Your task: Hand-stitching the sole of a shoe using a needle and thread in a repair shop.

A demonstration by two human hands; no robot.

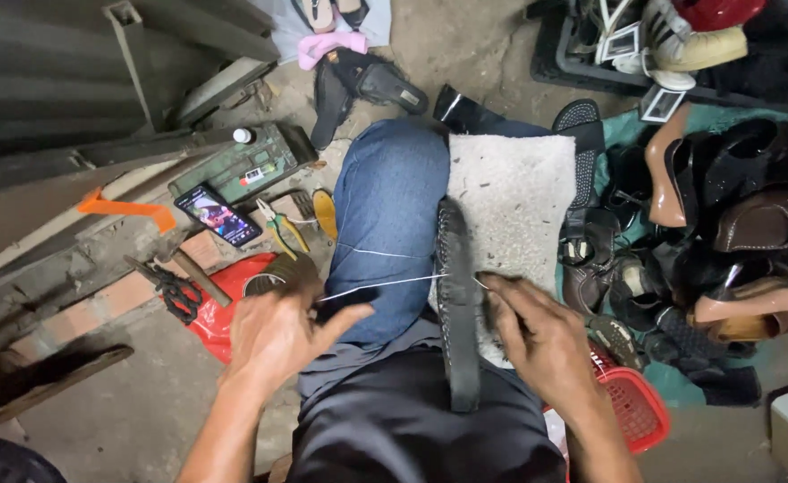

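Black sandal sole (459,304) stands on edge across the person's lap, resting against a grey-white fleece pad (514,192) on the right thigh. White thread (380,284) runs taut from the sole's side to the left hand (273,340). Left hand closed, pinching and pulling the thread out to the left. Right hand (541,335) closed at the sole's right edge, fingertips pinched on something thin there; can't tell if it's a needle or awl.

Left of the knee, on the floor: yellow-handled pliers (279,225), phone (219,216) with lit screen, green metal box (246,165), black scissors (175,291), a hammer handle (202,275), red plastic bag (224,304). Right side: red basket (635,407), pile of shoes (724,233) on a green sheet.

Risks, as judged: thread is under tension, so a hard tug could snap it or tear through the sole edge. The sole is only propped on the lap and could tip or slide off the pad if the right hand eases. Right fingertips sit close to the stitch point, so a prick is likely if the tool slips.
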